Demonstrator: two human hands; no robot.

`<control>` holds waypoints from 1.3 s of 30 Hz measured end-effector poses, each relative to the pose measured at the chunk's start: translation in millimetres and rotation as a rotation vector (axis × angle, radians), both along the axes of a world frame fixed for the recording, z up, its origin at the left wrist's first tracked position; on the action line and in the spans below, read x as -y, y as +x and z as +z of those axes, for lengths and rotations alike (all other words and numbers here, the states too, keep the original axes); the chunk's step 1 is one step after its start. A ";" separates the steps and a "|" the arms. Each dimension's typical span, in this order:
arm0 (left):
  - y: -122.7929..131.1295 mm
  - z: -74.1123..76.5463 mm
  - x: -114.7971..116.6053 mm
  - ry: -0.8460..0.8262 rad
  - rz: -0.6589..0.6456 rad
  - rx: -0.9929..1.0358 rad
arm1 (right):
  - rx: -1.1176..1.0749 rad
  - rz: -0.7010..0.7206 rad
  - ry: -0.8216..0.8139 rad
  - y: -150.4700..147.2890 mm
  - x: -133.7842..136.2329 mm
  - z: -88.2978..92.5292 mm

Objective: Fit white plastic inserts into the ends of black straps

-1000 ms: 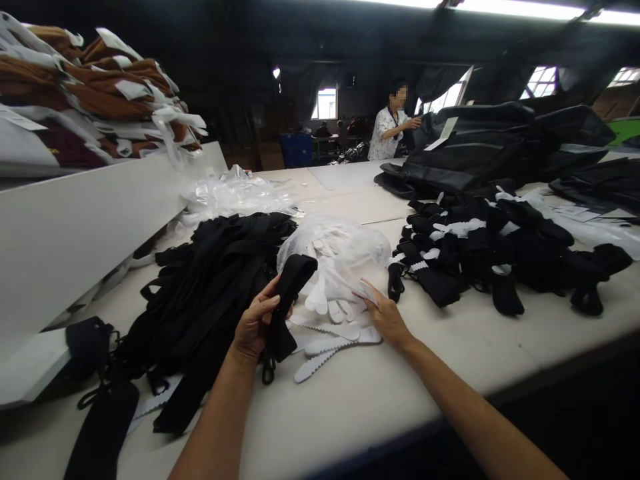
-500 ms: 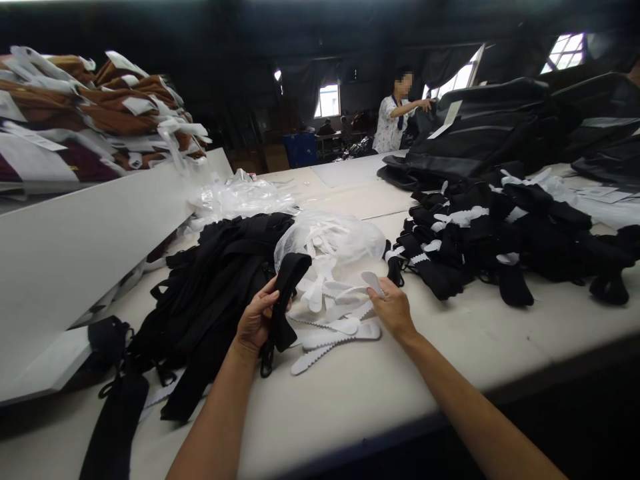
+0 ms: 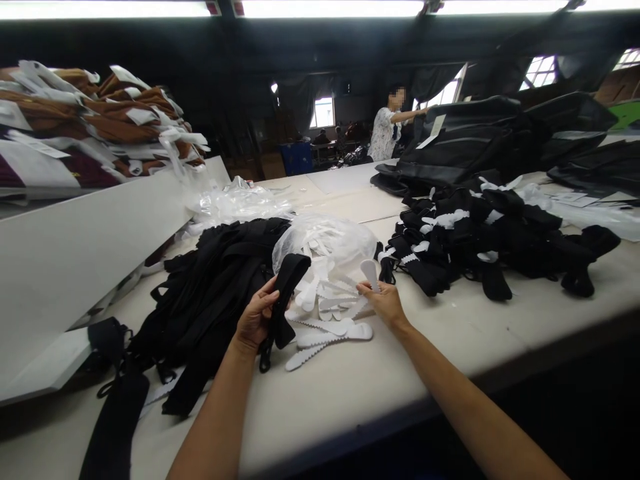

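A folded black strap (image 3: pixel 290 277) stands up out of my left hand (image 3: pixel 256 317), whose fingers are closed around it. In my right hand (image 3: pixel 386 303) I pinch a white plastic strip (image 3: pixel 369 272), its rounded end pointing up. Between the hands lie several loose white strips (image 3: pixel 330 337) with notched edges, heaped on the table (image 3: pixel 310 413). Behind them more white strips show in a clear plastic bag (image 3: pixel 345 240). Left of my left hand spreads a pile of black straps (image 3: pixel 215 287).
To the right is a heap of black straps with white strips (image 3: pixel 455 240). Large black bags (image 3: pixel 465 140) lie behind it, where a person (image 3: pixel 385 133) reaches toward them. A white board (image 3: pixel 95 233) borders the left side, below stacked brown fabric goods (image 3: pixel 120 120).
The view has tilted up and turned slightly right. My right hand has turned the white strip more upright. My left hand still grips the black strap in nearly the same spot.
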State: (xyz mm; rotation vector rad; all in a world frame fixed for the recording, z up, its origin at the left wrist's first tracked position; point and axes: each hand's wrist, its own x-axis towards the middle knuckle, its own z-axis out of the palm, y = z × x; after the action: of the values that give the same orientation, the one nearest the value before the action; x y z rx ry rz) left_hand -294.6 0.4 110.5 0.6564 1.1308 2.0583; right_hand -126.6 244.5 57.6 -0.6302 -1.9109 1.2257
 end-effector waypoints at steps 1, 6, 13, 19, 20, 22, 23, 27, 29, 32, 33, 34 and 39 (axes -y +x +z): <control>0.3 0.5 -0.5 0.004 0.005 -0.001 | -0.034 -0.009 -0.005 1.5 0.3 2.5; 4.1 -4.0 -11.3 -0.012 0.026 0.011 | -0.177 0.013 -0.039 12.5 7.1 15.2; 22.3 -11.5 -27.1 -0.044 -0.004 0.069 | -0.440 0.043 -0.163 15.5 0.8 24.1; 35.6 -9.1 -31.0 0.017 -0.022 0.108 | -0.457 0.046 -0.257 9.1 -3.0 26.2; 36.4 -8.6 -31.1 0.023 -0.016 0.108 | -0.451 0.062 -0.255 6.8 -1.3 28.0; 35.7 -7.7 -30.9 0.035 0.013 0.105 | -0.437 0.100 -0.229 1.1 1.1 34.9; 34.2 -7.3 -30.6 0.043 0.036 0.102 | -0.431 0.120 -0.203 -2.2 1.3 40.3; 23.5 -6.3 -27.5 0.073 0.140 0.091 | -0.401 0.176 -0.031 -13.5 -3.7 68.2; 18.8 -6.4 -25.2 0.069 0.163 0.084 | -0.388 0.148 0.201 -14.5 -3.8 79.0; 16.6 -5.9 -22.6 0.058 0.182 0.073 | -0.488 -0.064 0.637 -9.3 6.9 83.8; 17.2 -5.2 -22.1 0.055 0.189 0.068 | -0.542 -0.145 0.696 -7.3 13.1 82.8; 18.6 -4.0 -21.9 0.052 0.195 0.061 | -0.592 -0.196 0.667 -5.9 19.9 81.1; 37.4 4.0 -24.1 0.014 0.126 -0.053 | -0.438 0.168 -0.236 -16.0 50.8 68.3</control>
State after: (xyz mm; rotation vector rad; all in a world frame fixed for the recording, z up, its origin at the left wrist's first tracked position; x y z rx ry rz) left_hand -257.1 24.4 114.4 0.6658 1.2162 2.1679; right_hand -142.6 193.7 125.9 -0.2875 -1.4874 1.5658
